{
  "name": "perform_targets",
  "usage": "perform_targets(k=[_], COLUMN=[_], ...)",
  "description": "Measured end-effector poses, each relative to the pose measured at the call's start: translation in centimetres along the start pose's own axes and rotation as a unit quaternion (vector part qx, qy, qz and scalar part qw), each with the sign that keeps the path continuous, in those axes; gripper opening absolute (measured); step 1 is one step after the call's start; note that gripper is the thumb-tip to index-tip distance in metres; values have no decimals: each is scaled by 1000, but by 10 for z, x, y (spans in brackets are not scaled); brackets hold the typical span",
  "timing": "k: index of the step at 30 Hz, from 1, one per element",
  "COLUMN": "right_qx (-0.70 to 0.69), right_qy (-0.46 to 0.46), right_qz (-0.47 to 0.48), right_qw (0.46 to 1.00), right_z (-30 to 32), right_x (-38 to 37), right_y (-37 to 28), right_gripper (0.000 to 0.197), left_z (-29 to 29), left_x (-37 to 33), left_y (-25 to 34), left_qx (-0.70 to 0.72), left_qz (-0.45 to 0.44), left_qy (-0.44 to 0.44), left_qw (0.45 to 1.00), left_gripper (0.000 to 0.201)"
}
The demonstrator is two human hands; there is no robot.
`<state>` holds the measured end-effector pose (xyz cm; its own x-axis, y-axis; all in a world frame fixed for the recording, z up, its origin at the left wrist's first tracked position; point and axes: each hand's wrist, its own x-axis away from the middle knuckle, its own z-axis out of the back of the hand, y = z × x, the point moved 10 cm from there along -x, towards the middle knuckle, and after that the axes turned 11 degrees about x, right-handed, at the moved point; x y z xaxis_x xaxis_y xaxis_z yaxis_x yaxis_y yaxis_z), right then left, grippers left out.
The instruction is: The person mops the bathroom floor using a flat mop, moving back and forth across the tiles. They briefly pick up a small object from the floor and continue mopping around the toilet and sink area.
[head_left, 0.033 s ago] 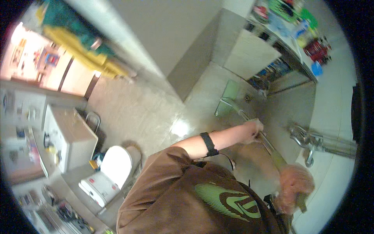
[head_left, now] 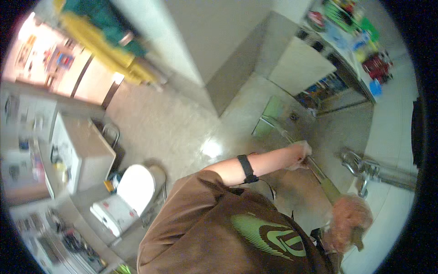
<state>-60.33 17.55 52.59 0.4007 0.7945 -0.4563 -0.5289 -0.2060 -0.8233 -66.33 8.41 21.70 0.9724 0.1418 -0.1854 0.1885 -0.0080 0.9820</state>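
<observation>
A long-handled flat mop (head_left: 327, 185) slants across the right half of the head view, with a silver and green pole. Its flat green head (head_left: 273, 109) lies on the floor near a round drain. My left hand (head_left: 299, 155), in what looks like a thin clear glove, is closed around the middle of the pole. Farther up, by my right side, my right hand (head_left: 349, 221) grips the pole's upper end, part of which sticks out past the hand. A black band (head_left: 247, 168) circles my left forearm.
A chrome wall tap (head_left: 360, 169) juts out close to the pole on the right. A cabinet with an open door (head_left: 301, 66) stands ahead, bottles on its top. To the left are a white toilet (head_left: 135, 187), a washbasin cabinet (head_left: 93, 153) and a doorway with hanging yellow and green cloths (head_left: 105, 43).
The view has turned slightly. Both hands keep their hold on the mop, and its head stays in nearly the same place beside the drain.
</observation>
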Motion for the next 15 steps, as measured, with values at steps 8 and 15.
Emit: perform_targets(k=[8,15], right_qx=[-126,-166], right_qy=[-79,-285], right_qz=[-8,70], right_qw=[989,941], right_z=[-91,-252], right_x=[32,52], right_y=[-46,-119], right_gripper=[20,11], left_z=[53,109], left_x=[180,391], left_y=[52,60], left_qx=[-121,-149], left_qz=[-65,10], left_qy=[70,241], left_qw=[988,959], left_gripper=[39,28])
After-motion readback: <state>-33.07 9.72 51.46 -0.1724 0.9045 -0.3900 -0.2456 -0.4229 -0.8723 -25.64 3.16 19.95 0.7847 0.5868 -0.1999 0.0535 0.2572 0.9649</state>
